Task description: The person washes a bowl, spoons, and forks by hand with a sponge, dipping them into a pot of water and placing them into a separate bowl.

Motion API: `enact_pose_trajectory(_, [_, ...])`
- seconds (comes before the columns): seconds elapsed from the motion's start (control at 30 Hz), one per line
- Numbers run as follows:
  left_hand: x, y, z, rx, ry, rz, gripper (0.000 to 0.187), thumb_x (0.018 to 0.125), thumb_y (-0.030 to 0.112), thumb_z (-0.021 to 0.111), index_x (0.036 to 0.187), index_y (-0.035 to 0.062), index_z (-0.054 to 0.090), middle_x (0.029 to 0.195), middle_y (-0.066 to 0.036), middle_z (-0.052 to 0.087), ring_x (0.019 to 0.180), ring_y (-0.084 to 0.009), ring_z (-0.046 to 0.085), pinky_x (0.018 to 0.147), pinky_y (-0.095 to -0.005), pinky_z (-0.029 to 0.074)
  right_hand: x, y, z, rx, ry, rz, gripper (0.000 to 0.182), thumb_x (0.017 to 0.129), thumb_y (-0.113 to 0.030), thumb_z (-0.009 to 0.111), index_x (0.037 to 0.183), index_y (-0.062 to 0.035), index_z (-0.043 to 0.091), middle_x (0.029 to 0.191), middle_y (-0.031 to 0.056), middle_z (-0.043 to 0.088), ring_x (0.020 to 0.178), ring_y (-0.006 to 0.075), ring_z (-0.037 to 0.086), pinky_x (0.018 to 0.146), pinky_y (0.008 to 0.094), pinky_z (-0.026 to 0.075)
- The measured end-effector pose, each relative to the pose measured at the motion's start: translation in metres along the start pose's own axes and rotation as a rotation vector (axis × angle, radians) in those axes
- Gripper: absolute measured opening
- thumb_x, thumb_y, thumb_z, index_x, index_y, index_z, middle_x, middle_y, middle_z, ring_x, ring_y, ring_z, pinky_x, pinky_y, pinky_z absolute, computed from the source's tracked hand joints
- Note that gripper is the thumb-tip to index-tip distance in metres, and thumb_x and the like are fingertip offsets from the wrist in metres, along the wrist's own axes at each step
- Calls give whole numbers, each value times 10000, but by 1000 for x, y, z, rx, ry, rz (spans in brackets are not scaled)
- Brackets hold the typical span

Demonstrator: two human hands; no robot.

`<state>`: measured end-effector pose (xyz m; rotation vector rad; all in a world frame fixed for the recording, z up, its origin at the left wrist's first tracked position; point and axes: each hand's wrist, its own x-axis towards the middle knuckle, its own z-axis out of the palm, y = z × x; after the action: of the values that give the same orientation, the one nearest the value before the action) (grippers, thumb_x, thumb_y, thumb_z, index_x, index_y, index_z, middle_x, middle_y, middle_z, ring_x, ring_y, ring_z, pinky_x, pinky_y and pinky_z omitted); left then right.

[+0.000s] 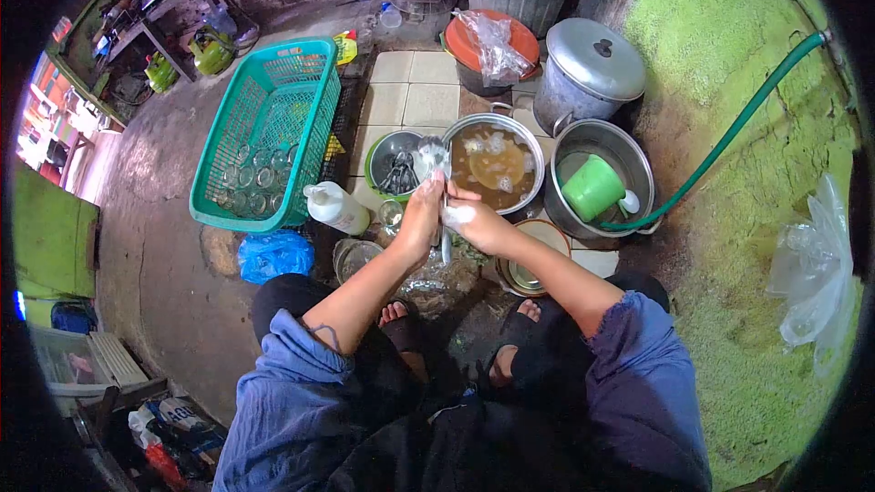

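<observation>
My left hand (422, 217) and my right hand (478, 226) meet in front of me, both closed around metal cutlery (446, 248). Its slim handle points down toward me; which pieces these are I cannot make out. White suds (432, 157) cover the far end, and foam clings to the back of my right hand. Just beyond my left hand is a metal bowl (385, 157) with dark-looking cutlery (399, 171) in it. To the right of the hands stands a basin (540, 164) of brownish, foamy water.
At left, a green basket (208, 155) holds several glasses (255, 180). Nearby are a white bottle (335, 208) and a blue plastic bag (275, 257). To the right, a pot (649, 164) contains a green dipper (591, 188) and a hose (729, 159). A lidded pot (570, 82) stands behind.
</observation>
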<state>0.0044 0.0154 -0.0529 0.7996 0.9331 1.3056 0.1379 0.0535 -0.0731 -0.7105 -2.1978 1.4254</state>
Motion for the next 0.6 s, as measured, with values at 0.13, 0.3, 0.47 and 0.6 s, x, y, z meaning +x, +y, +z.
enact_pose_trajectory(0.13, [2,-8,-7,-2,101,-180,398,974,460,345,811,106,426,732,-90,579,800,-219,613,804,-352,477,-6,10,20,108,88,81,307,902,-213,473,1117,0,517,944,170,605,895,258,574,818,354,433])
enact_pose_trajectory(0.3, [12,-10,-16,-335,252,-330,414,951,504,380,755,140,401,527,64,283,463,-55,274,457,-205,282,-8,14,33,191,-145,237,358,937,-285,459,835,-1,651,813,93,638,812,196,569,815,316,415])
enact_pose_trajectory(0.47, [38,-39,-63,-349,299,-446,487,920,582,367,750,129,412,539,61,268,449,-77,228,411,-225,208,-16,-11,19,-18,-318,265,385,931,-339,453,807,-54,679,802,117,666,774,244,617,744,359,446])
enact_pose_trajectory(0.6, [69,-56,-102,-221,476,-511,406,936,486,422,774,119,482,520,50,294,422,-101,223,399,-260,212,-24,-19,-4,-481,-512,266,384,893,-368,493,799,-39,669,779,168,651,745,360,615,703,429,463])
